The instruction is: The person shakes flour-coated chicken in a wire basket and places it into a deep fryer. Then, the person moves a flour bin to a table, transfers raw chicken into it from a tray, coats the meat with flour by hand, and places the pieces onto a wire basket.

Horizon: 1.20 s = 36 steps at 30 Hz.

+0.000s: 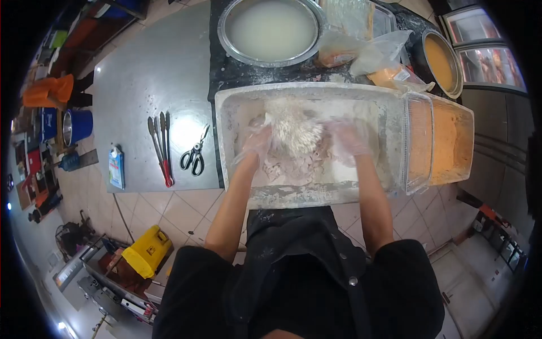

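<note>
Inside a long white tub (310,198), both of my hands are in clear plastic gloves, on either side of a heap of flour-coated pieces (294,131). My left hand (258,142) is at the heap's left edge, its fingers partly hidden by flour. On the other side is my right hand (346,139), smeared by motion, over loose white flour (341,169). The heap looks blurred and raised, as if in motion. Nearer my body, thin pale floured strips (291,169) lie on the tub's bottom; their kind is unclear.
Tongs (165,150), black-handled scissors (195,155) and a carton (116,168) lie on the steel table (130,101) at left. A basin of cloudy liquid (271,28) stands behind the tub. At right are a clear container of orange powder (451,141) and a bowl of orange liquid (440,63).
</note>
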{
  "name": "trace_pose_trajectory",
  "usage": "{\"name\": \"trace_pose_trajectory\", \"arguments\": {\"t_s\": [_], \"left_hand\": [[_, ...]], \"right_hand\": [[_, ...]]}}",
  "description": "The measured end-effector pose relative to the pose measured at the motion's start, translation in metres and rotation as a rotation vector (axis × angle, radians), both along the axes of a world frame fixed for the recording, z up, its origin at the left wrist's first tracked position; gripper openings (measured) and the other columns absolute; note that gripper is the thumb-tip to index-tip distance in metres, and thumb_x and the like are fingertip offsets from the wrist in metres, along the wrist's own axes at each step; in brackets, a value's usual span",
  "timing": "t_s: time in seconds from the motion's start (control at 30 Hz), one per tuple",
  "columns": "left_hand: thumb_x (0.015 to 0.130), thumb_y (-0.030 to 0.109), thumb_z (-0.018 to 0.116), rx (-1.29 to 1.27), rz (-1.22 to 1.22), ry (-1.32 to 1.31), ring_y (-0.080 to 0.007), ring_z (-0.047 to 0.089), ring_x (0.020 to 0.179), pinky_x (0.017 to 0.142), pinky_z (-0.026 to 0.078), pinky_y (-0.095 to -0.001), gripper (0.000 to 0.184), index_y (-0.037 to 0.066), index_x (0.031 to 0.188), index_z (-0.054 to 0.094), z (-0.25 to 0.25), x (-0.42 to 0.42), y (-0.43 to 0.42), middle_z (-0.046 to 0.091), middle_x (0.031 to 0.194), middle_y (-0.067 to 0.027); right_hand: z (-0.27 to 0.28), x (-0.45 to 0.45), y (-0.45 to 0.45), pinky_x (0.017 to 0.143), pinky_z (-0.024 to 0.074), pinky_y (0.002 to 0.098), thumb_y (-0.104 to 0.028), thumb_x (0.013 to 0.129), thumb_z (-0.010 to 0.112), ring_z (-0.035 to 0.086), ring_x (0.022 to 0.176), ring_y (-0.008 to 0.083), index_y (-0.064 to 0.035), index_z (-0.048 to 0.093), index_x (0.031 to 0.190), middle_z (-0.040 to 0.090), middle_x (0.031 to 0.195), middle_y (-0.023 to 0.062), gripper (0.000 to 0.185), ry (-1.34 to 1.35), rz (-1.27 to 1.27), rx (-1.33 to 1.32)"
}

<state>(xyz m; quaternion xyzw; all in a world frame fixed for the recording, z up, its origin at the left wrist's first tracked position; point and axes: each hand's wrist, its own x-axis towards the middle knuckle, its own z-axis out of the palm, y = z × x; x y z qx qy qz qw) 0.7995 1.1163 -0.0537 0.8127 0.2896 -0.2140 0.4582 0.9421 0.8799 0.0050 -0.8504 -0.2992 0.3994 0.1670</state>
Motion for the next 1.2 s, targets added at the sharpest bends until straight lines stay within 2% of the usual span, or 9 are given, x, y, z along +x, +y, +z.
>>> {"name": "trace_pose_trajectory", "arguments": {"t_s": [0.17,0.2,0.3,0.4,0.5,0.6,0.67,1.1,1.2], "left_hand": [[0.083,0.050,0.051,-0.065,0.363,0.149,-0.0331,0.055,0.108,0.088,0.043,-0.0421,0.060,-0.002,0.114,0.058,-0.046,0.009,-0.043,0.058,0.116,-0.0223],[0.083,0.049,0.052,-0.067,0.340,0.183,-0.0327,0.056,0.106,0.088,0.043,-0.0418,0.060,-0.002,0.114,0.057,-0.026,0.010,-0.045,0.058,0.116,-0.0213],[0.084,0.045,0.055,-0.156,0.129,0.304,-0.0303,0.058,0.104,0.091,0.043,-0.0393,0.063,-0.003,0.124,0.050,0.083,0.028,-0.035,0.054,0.126,-0.0159],[0.081,0.044,0.060,-0.273,0.189,0.175,-0.0311,0.060,0.100,0.088,0.045,-0.0377,0.063,-0.002,0.123,0.051,0.055,-0.008,-0.015,0.054,0.125,-0.0164],[0.080,0.041,0.063,-0.274,0.085,0.202,-0.0298,0.059,0.102,0.088,0.045,-0.0352,0.065,-0.002,0.126,0.049,0.010,-0.038,0.004,0.054,0.125,-0.0168],[0.080,0.040,0.064,-0.146,0.439,0.292,-0.0266,0.058,0.104,0.087,0.045,-0.0327,0.064,-0.002,0.126,0.049,0.026,-0.030,-0.028,0.055,0.124,-0.0159],[0.077,0.030,0.069,-0.297,0.494,0.288,-0.0258,0.060,0.099,0.082,0.045,-0.0358,0.051,-0.001,0.116,0.057,0.035,-0.025,-0.039,0.060,0.113,-0.0157],[0.080,0.026,0.066,-0.542,0.544,-0.122,-0.0219,0.060,0.090,0.074,0.047,-0.0365,0.042,-0.003,0.110,0.059,-0.004,-0.007,-0.027,0.063,0.099,-0.0166],[0.081,0.030,0.064,-0.267,-0.009,-0.008,-0.0237,0.060,0.094,0.080,0.046,-0.0356,0.055,-0.001,0.123,0.050,0.051,0.006,-0.011,0.062,0.104,-0.0177]], "right_hand": [[-0.078,-0.029,-0.009,0.111,0.0225,0.0394,-0.035,0.095,0.038,0.036,0.129,0.0277,-0.0144,0.043,0.135,0.039,0.141,0.0123,0.045,0.416,-0.310,0.047],[-0.090,-0.044,0.010,0.110,0.0240,0.0387,-0.033,0.096,0.037,0.037,0.129,0.0273,-0.0144,0.043,0.136,0.037,0.143,0.0101,0.045,0.181,-0.075,0.023],[-0.076,-0.062,0.050,0.109,0.0276,0.0360,-0.030,0.096,0.037,0.038,0.130,0.0258,-0.0158,0.045,0.134,0.040,0.142,0.0059,0.041,0.427,-0.613,0.030],[-0.012,-0.055,0.000,0.108,0.0298,0.0343,-0.028,0.093,0.042,0.037,0.130,0.0233,-0.0119,0.047,0.132,0.044,0.139,0.0055,0.042,0.261,-0.058,0.124],[-0.028,-0.038,-0.045,0.109,0.0290,0.0345,-0.029,0.092,0.047,0.036,0.131,0.0223,-0.0082,0.047,0.132,0.042,0.141,0.0070,0.045,0.913,-0.841,0.077],[-0.020,-0.060,-0.024,0.109,0.0280,0.0370,-0.030,0.094,0.044,0.037,0.131,0.0252,-0.0092,0.048,0.132,0.041,0.141,0.0099,0.043,0.130,0.112,-0.181],[-0.031,-0.083,0.018,0.108,0.0292,0.0371,-0.031,0.095,0.041,0.038,0.129,0.0294,-0.0087,0.048,0.131,0.041,0.140,0.0141,0.043,0.506,-0.418,-0.095],[0.059,-0.039,0.068,0.108,0.0269,0.0364,-0.036,0.091,0.043,0.037,0.129,0.0298,-0.0062,0.047,0.131,0.041,0.140,0.0167,0.050,0.148,-0.395,-0.056],[0.007,-0.035,0.028,0.095,0.0416,0.0364,-0.033,0.090,0.050,0.054,0.112,0.0272,-0.0021,0.047,0.129,0.052,0.128,0.0159,0.050,-0.019,-0.308,0.309]]}}
